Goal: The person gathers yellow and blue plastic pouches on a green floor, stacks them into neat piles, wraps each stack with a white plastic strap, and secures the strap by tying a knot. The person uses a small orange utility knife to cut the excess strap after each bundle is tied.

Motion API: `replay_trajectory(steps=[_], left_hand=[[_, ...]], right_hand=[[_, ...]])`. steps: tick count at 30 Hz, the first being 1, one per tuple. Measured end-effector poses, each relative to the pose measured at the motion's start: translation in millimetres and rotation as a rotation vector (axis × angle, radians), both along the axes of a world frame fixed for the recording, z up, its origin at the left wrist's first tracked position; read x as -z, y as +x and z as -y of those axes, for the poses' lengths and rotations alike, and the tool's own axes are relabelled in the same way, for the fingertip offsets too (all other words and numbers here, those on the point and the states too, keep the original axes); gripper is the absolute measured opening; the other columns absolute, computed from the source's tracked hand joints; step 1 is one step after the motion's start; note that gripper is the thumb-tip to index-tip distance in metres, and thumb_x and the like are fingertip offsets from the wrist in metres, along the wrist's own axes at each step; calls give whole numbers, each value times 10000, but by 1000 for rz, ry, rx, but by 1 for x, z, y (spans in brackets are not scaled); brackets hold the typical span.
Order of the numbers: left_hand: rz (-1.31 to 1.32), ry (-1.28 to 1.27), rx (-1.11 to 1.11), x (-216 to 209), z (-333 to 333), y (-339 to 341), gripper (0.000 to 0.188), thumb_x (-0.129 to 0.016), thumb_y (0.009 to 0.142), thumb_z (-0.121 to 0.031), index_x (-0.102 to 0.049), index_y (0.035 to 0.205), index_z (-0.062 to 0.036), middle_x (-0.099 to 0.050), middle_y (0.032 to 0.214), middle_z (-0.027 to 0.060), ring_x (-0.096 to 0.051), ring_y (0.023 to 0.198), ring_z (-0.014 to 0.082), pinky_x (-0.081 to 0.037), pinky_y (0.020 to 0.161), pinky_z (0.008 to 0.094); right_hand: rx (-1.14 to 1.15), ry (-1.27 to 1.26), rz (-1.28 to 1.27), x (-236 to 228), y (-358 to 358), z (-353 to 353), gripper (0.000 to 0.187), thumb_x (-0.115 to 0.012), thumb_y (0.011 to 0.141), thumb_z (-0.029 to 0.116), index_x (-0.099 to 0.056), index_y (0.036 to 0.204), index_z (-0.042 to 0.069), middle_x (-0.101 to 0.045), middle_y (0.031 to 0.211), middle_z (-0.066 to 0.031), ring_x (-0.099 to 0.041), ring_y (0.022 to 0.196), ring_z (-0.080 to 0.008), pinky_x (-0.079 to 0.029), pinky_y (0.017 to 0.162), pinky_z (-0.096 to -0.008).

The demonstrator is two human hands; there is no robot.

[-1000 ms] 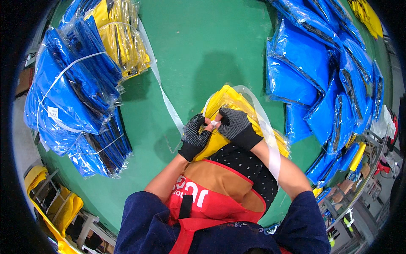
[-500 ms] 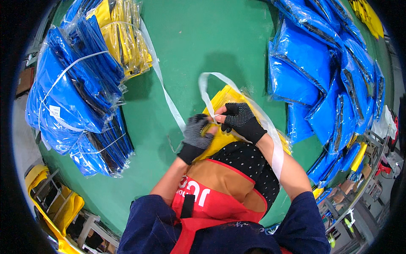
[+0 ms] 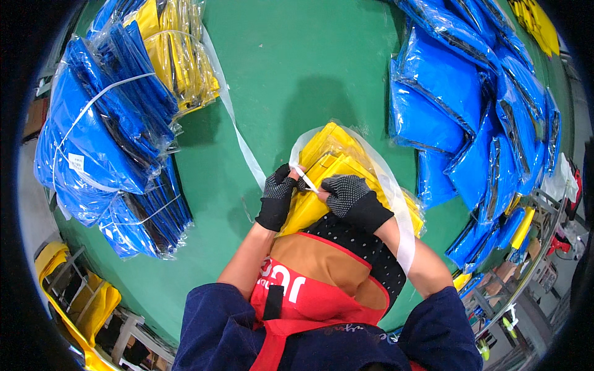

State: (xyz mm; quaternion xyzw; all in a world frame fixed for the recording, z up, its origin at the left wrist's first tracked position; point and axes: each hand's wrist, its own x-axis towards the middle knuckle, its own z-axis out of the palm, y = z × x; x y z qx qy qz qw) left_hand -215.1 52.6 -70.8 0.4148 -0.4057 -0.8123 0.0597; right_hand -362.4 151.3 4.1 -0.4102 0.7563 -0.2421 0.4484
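A stack of yellow folded items in clear plastic [image 3: 335, 162] lies on the green table right in front of me. White strapping tape [image 3: 390, 176] loops over it, and its loose end drapes across my right forearm. My left hand [image 3: 276, 198], in a black fingerless glove, pinches the tape at the stack's left side. My right hand [image 3: 349, 198], gloved alike, grips the same tape a short way to the right. Between the two hands a short twisted piece of the tape is pulled taut. Another length runs from my left hand up to the yellow bundle at the far left.
Tied blue packages [image 3: 102, 133] and a tied yellow bundle [image 3: 179, 59] sit at the left. Loose blue packages [image 3: 442, 86] are heaped at the right. Yellow sheets [image 3: 102, 303] hang on a rack at the lower left. The green table [image 3: 278, 74] lies between the piles.
My hands have moved apart, the right one down toward me and the left slightly aside. The tape loop that stood above the stack is drawn down close, and the tape between my hands has tightened.
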Motion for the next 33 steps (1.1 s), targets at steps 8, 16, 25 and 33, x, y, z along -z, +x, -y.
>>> replay_trajectory(steps=[8,16,25,33], left_hand=[[-151,364,-92,6,19,-4,350,-514,885,-249,-505,1134,-4,-580,956,73,-569,910,175,-464,790,280],[-141,544,-258,19,22,-15,134,-578,846,-234,-509,880,-124,-458,693,-37,-440,596,69,-358,510,221],[115,-103,91,19,29,3,293,-470,894,-339,-556,874,-60,-375,562,-57,-340,475,48,-282,432,206],[-279,-1642,954,3,62,-18,382,-553,736,-475,-570,568,-132,-561,653,44,-556,551,240,-390,409,376]], right_hand=[[742,-178,787,29,-2,11,203,-533,873,239,-530,855,37,-491,723,2,-504,670,-86,-433,594,-218],[604,-9,720,24,5,3,226,-518,879,257,-522,838,35,-502,702,-20,-500,565,-95,-417,542,-230],[1084,-252,1019,21,4,4,185,-500,890,244,-511,882,60,-490,765,-18,-519,615,-108,-431,569,-224],[647,-217,587,17,10,8,221,-492,893,237,-525,821,31,-514,683,-3,-484,535,-75,-392,493,-208]])
